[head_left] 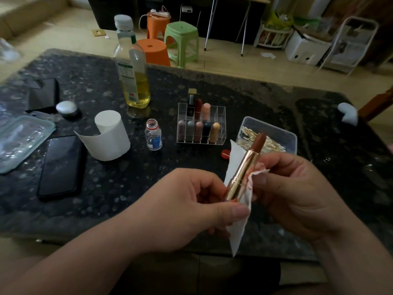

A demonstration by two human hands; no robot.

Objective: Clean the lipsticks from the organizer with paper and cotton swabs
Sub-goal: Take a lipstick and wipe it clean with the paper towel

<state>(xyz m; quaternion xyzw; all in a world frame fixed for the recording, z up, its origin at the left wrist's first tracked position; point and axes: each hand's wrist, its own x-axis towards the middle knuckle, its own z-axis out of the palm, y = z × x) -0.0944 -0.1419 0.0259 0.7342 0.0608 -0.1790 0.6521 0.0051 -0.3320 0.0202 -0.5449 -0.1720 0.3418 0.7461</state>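
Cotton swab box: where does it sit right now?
In the head view, the cotton swab box sits on the table right of centre, just right of the lipstick organizer and behind the raised gold lipstick.

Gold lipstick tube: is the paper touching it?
Touching. The head view shows the paper wrapped against the gold lipstick tube, pinched onto its side by the right hand, with pink smears there.

Both arms are uncovered, forearms bare right down to the bottom edge. The left hand (191, 201) and right hand (297, 188) have short, plain nails, the left thumbnail being the clearest. A dark patch low between the forearms may be clothing; it's too dim to tell
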